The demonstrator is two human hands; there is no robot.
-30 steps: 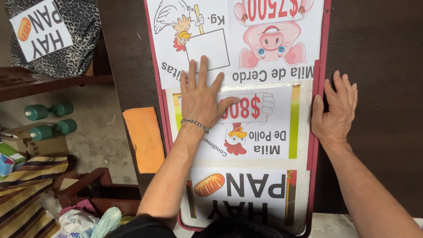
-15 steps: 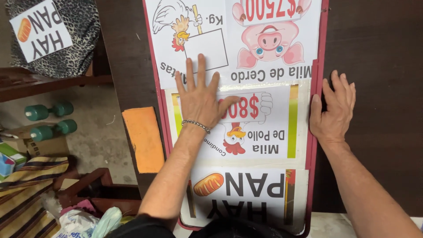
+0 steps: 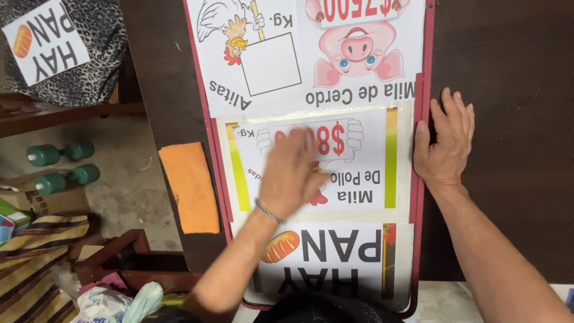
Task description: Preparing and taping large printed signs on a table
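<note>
Two hands lay on a red-framed sign board (image 3: pixel 426 90) running down the centre of the frame on a dark brown table (image 3: pixel 514 72). The board carried three posters: a top poster (image 3: pixel 311 78) with one chicken and one pig drawing, a middle poster (image 3: pixel 365 173) under clear film, and a bottom poster (image 3: pixel 353 251) with one bread picture. The left hand (image 3: pixel 290 176), blurred, pressed flat and unclenched on the middle poster, one bracelet at its wrist. The right hand (image 3: pixel 445 146) rested flat, fingers spread, on the board's right edge, grasping nothing. One orange pad (image 3: pixel 188 185) lay left of the board. Two green dumbbells (image 3: pixel 60 164) sat on the floor at left.
</note>
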